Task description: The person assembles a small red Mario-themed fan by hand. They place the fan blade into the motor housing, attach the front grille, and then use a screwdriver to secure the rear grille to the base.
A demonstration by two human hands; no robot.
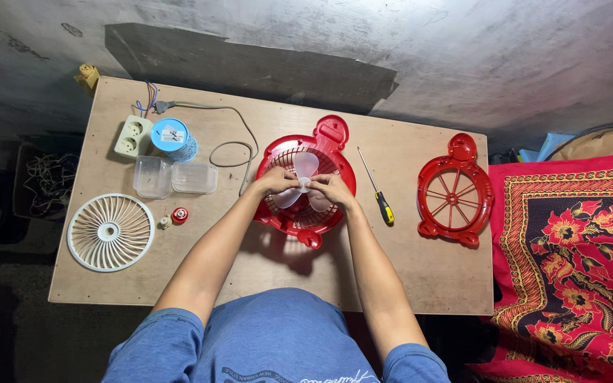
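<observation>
2 hands grip translucent fan blade; hub hidden beneath fingers.

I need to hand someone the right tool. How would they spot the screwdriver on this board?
On the brown wooden board, look between the round red fan housing and the red spoked frame part. The slim screwdriver lies there alone: thin metal shaft, yellow-and-black handle.

White grille, screwdriver, red frame, socket.
</observation>
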